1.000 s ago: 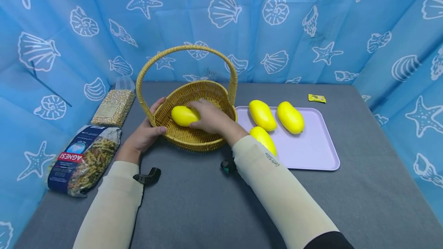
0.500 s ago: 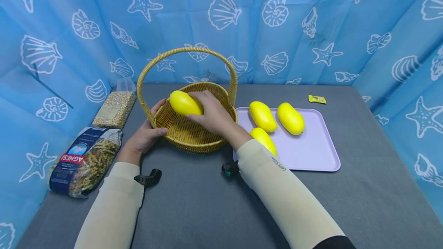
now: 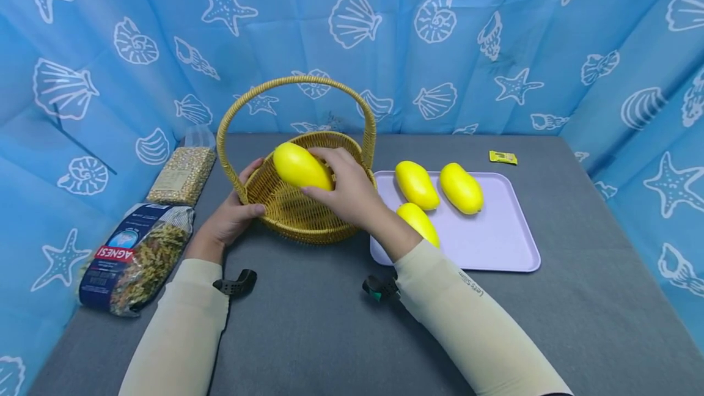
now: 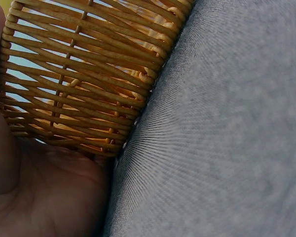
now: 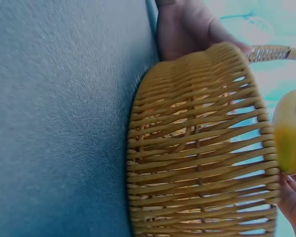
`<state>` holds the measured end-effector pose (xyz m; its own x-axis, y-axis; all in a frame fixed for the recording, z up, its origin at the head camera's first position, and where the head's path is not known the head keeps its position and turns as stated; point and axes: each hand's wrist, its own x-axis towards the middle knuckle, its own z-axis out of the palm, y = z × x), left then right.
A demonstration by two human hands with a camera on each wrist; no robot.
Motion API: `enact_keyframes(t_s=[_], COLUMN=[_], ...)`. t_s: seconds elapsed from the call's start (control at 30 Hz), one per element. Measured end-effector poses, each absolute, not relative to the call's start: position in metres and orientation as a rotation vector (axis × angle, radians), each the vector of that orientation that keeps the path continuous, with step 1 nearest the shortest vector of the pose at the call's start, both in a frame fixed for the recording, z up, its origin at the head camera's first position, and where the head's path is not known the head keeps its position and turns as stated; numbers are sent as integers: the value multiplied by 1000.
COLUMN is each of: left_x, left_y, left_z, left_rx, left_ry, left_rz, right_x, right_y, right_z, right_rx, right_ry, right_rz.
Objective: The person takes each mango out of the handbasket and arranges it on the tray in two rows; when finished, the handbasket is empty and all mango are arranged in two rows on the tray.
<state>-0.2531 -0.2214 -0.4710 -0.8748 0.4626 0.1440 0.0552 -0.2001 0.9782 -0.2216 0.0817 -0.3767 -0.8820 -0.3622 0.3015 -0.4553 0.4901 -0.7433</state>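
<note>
A yellow mango [image 3: 302,167] is gripped by my right hand [image 3: 352,185], thumb on its near side, above the opening of a wicker basket [image 3: 308,234]. In the right wrist view the mango [image 5: 288,131] shows beyond the basket's rim, clear of it. My left hand [image 3: 233,212] holds the basket's left side, with its thumb over the rim at the base of the arched handle [image 3: 297,80]. The left wrist view has the palm [image 4: 49,187] against the woven wall [image 4: 84,74]. Inside the basket I see bare weave; part is hidden by the mango and hand.
Right of the basket lies a lilac tray [image 3: 489,243] bearing three mangoes [image 3: 462,188]. A small yellow packet [image 3: 503,157] sits at the back right. Along the left edge are a bag of grains [image 3: 181,176] and an Agnesi pasta bag [image 3: 134,258]. A blue curtain [image 3: 396,47] stands behind.
My right hand has lifted the mango from inside the basket to above its opening and moved slightly right. The left hand stays on the basket's side.
</note>
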Motion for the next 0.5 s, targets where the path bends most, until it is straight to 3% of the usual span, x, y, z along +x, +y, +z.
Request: enact_keyframes(t_s=[0.5], left_x=[-252], left_y=[-220], left_z=[-469], left_rx=[607], left_ry=[1797], left_rz=[2159], right_x=[-184], right_y=[117], right_z=[-367], right_rx=[725], right_ry=[-2565], right_rz=[1526])
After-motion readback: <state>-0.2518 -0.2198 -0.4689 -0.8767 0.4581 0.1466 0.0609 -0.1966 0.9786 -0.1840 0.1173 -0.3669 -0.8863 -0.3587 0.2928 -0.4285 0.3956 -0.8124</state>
